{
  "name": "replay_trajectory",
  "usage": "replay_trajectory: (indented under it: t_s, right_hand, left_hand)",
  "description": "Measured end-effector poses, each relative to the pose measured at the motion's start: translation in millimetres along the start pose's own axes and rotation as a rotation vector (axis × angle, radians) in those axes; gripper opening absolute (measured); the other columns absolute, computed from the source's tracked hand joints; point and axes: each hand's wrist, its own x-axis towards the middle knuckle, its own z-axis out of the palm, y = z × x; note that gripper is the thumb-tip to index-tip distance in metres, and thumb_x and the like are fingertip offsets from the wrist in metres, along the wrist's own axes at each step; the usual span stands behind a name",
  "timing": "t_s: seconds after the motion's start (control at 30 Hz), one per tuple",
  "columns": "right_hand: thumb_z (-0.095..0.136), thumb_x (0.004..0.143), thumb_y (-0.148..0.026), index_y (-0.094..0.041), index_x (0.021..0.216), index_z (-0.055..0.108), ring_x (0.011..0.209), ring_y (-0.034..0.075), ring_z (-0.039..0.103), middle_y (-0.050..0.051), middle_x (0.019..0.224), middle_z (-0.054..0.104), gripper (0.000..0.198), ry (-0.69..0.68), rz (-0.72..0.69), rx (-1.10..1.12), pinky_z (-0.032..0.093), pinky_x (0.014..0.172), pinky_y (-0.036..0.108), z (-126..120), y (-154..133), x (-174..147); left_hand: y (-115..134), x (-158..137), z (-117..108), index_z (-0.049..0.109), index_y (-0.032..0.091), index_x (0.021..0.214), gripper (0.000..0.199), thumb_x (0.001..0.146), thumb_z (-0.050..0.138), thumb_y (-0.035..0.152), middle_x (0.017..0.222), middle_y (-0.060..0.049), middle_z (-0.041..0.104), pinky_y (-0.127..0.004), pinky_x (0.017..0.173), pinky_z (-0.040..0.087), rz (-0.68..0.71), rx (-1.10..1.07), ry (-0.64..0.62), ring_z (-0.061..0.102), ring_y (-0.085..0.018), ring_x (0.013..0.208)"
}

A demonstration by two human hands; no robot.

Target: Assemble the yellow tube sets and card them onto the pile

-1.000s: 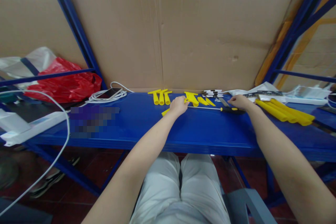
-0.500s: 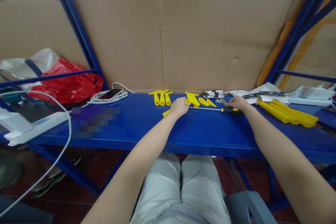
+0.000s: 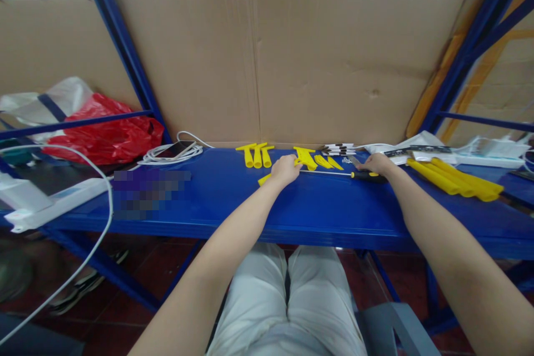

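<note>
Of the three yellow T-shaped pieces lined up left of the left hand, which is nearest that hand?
The rightmost T-shaped piece; the other two lie farther left, farther from the left hand.

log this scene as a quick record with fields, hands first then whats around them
left hand: closed around a yellow part, mostly hidden
right hand: at a grey strip, grip unclear
tool: screwdriver lying on the table, black and yellow handle by the right hand
back left of left hand: three yellow T-pieces in a row
right of right hand: yellow tubes, side by side
surface: blue table
backdrop: upright cardboard
far left: red bag
</note>
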Motion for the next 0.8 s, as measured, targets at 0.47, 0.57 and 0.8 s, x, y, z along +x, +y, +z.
replay_trajectory:
  t_s: [0.47,0.57,0.8]
  right_hand:
    - [0.063,0.072,-0.036,-0.02,0.046,0.053,0.055,0.018,0.056,0.004,0.048,0.055,0.032,0.002,-0.015,0.042,0.04,0.051,0.027,-14.6,-10.6,-19.5]
    - [0.062,0.072,-0.033,-0.02,0.048,0.055,0.058,0.018,0.057,0.004,0.048,0.055,0.028,0.032,-0.003,0.049,0.04,0.054,0.026,-17.2,-11.9,-21.2]
    - [0.06,0.071,-0.03,-0.02,0.05,0.056,0.059,0.018,0.057,0.002,0.046,0.054,0.024,0.079,-0.019,0.073,0.042,0.057,0.025,-23.2,-12.1,-24.2]
  left_hand:
    - [-1.0,-0.1,0.8,0.064,0.019,0.109,0.03,0.089,0.05,0.035,0.115,-0.01,0.066,-0.034,0.089,0.047,0.011,0.019,-0.008,0.06,-0.025,0.109]
    - [-1.0,0.0,0.7,0.064,0.02,0.109,0.029,0.089,0.05,0.035,0.116,-0.01,0.066,-0.033,0.089,0.047,0.011,0.021,-0.007,0.06,-0.025,0.11]
    - [-0.6,0.1,-0.3,0.064,0.021,0.109,0.028,0.088,0.051,0.035,0.117,-0.009,0.066,-0.032,0.09,0.046,0.009,0.015,-0.009,0.06,-0.024,0.11]
